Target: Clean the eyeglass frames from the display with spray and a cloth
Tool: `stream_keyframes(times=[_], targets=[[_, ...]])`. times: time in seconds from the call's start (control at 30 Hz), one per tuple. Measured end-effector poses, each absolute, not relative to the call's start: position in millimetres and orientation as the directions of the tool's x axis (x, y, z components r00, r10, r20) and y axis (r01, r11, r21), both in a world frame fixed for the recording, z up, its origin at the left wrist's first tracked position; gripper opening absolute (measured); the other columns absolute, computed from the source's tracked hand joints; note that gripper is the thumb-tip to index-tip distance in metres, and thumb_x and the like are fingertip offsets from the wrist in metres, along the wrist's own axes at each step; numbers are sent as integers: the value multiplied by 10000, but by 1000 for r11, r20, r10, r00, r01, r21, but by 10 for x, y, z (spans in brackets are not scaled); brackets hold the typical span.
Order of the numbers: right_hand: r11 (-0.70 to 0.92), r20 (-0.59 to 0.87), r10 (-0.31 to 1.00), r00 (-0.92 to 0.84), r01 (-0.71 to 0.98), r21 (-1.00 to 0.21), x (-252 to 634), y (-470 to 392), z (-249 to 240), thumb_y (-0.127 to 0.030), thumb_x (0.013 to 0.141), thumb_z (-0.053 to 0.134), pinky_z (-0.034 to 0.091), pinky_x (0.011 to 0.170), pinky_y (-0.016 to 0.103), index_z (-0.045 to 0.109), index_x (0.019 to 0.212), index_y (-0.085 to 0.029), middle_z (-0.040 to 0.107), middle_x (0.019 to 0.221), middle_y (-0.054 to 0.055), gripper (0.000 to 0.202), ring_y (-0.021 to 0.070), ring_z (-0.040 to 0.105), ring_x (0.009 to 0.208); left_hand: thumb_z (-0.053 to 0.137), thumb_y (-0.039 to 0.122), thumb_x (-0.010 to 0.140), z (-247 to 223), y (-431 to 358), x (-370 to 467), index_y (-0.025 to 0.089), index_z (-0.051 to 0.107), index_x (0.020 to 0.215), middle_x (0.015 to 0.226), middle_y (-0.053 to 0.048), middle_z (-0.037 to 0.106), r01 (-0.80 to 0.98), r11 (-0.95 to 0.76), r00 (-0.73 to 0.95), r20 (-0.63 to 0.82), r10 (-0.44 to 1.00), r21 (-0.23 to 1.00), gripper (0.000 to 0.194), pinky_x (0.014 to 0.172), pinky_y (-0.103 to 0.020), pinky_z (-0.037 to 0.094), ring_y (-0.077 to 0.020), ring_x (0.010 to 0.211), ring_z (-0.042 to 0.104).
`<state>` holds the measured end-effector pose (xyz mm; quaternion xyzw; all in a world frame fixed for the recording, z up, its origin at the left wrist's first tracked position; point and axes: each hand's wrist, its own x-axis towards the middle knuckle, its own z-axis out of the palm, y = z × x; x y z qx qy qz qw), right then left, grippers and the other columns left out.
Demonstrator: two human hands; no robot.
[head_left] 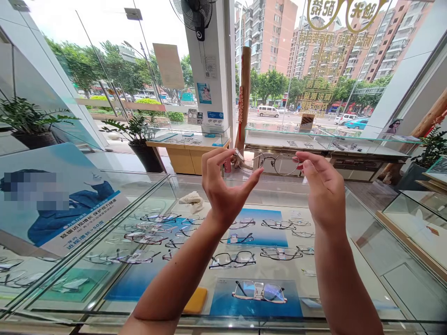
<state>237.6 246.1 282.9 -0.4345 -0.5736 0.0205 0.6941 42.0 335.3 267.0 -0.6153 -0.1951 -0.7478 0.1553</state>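
A pair of thin-framed round glasses (268, 162) is held up above a glass display case, its lenses side by side. My left hand (226, 186) is at the left end of the glasses, with the fingertips on the frame's left side and the thumb reaching below the left lens. The right end is pinched between the thumb and fingers of my right hand (323, 186). Below both hands, several glasses lie in rows inside the case, among them a dark-rimmed pair (233, 259) and a pair on a blue card (259, 291).
A crumpled pale cloth (192, 201) rests at the case's far side. An orange item (196, 300) lies near the front edge. On the left stands a poster board (59, 200). Farther back are other display cases (324, 139), a wooden post (244, 93) and potted plants (139, 135).
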Motion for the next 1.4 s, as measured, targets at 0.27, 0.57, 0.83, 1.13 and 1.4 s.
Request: stream_keyframes(times=[0.27, 0.57, 0.83, 1.13, 1.4], targets=[[628, 774, 547, 317, 456, -631, 2368, 2461, 2827, -449, 1073, 603, 635, 988, 484, 783, 1205, -267, 809, 1237, 85, 288, 254, 769, 1100, 960, 502, 772, 2659, 3371, 430, 253, 638, 1259, 1170, -79, 701, 461, -880, -203, 979, 23, 116, 635, 896, -445, 622, -271, 1106, 685], [664, 749, 574, 331, 348, -662, 2378, 2467, 2833, -398, 1027, 658, 639, 950, 460, 801, 1154, -273, 812, 1173, 60, 228, 240, 767, 1050, 953, 431, 798, 2656, 3390, 448, 259, 644, 1276, 1204, -87, 683, 353, -918, -203, 973, 114, 181, 595, 861, -411, 615, -257, 1131, 679], [668, 758, 573, 311, 358, -652, 2384, 2471, 2822, -372, 1030, 628, 628, 969, 480, 775, 1153, -264, 801, 1169, 64, 221, 248, 761, 1087, 912, 473, 840, 2610, 3454, 456, 259, 615, 1332, 1308, -105, 686, 325, -920, -156, 972, 175, 218, 614, 896, -409, 628, -264, 1209, 691], [567, 821, 518, 241, 622, -540, 2346, 2415, 2875, -372, 953, 733, 555, 1015, 493, 777, 1080, -280, 776, 1186, 49, 163, 256, 706, 1116, 931, 375, 833, 2663, 3440, 435, 277, 636, 1367, 1299, -98, 739, 304, -947, 84, 987, 138, 107, 617, 955, -436, 646, -273, 1214, 719], [547, 758, 640, 122, 621, -562, 2391, 2488, 2836, -338, 942, 747, 507, 1086, 548, 803, 921, -282, 776, 1163, 46, 81, 281, 705, 1181, 911, 342, 851, 2695, 3380, 426, 248, 648, 1372, 1289, -104, 752, 290, -953, 210, 965, 158, 93, 592, 962, -424, 641, -266, 1197, 728]])
